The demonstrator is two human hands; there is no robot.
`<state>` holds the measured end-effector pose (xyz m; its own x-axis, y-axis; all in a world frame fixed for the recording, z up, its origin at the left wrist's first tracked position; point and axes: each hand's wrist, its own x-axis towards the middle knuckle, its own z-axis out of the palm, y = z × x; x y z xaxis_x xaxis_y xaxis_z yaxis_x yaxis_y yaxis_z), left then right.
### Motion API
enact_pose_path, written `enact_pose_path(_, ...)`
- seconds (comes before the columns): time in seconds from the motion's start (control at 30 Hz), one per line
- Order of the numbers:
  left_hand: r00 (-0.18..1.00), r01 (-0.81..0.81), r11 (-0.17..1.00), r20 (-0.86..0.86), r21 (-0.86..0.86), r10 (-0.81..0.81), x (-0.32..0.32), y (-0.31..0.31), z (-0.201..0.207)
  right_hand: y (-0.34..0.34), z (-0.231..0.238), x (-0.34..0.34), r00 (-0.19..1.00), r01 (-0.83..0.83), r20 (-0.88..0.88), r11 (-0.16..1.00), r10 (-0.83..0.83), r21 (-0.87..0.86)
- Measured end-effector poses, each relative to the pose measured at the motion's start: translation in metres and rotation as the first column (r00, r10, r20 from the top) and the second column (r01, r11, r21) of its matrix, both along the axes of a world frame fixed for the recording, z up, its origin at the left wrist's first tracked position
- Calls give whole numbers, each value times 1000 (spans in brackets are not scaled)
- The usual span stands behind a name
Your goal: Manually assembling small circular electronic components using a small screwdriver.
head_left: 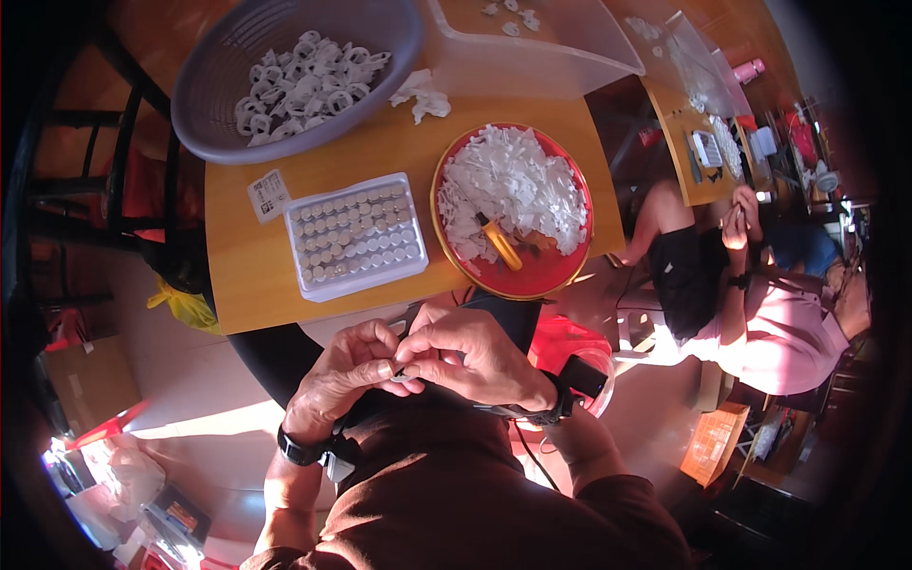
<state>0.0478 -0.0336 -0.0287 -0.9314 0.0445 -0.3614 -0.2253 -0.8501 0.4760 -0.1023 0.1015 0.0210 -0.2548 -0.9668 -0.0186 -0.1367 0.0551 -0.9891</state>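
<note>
In front of my chest, just beyond the table's near edge, my left hand (344,378) pinches a small white-and-dark piece (402,376) between thumb and fingers. My right hand (472,355) closes on the same piece from the other side, its fingertips meeting those of the left. Fingers cover most of the piece, so its exact kind does not show. Nearest ahead of the hands is a white tray (369,282) with rows of small round silvery-white parts. Right of it, a red round tray (518,278) carries a heap of thin white strips (518,180) and an orange-handled tool (502,247).
A purple-grey basket (195,119) of white ring-shaped parts stands at the far left of the table (252,294). Behind sits a clear plastic bin (532,71). A label (269,196) lies by the tray. At right, another person (779,328) works at a second table.
</note>
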Motion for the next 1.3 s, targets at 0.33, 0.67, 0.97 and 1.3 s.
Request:
enact_pose_path(0.33,1000,28,999,-1,-24,-28,-29,8,1,25,-26,-74,754,576,-366,817,-546,-33)
enact_pose_path(0.67,999,19,998,32,-64,-17,-35,15,-4,28,-58,-119,528,532,-744,843,-409,-86)
enact_pose_path(0.97,995,-31,995,-87,92,39,-49,18,-3,33,-22,-100,810,536,187,831,-555,145)
enact_pose_path(1.3,973,-195,980,-121,40,199,-45,21,6,11,20,-38,932,306,184,950,-311,54)
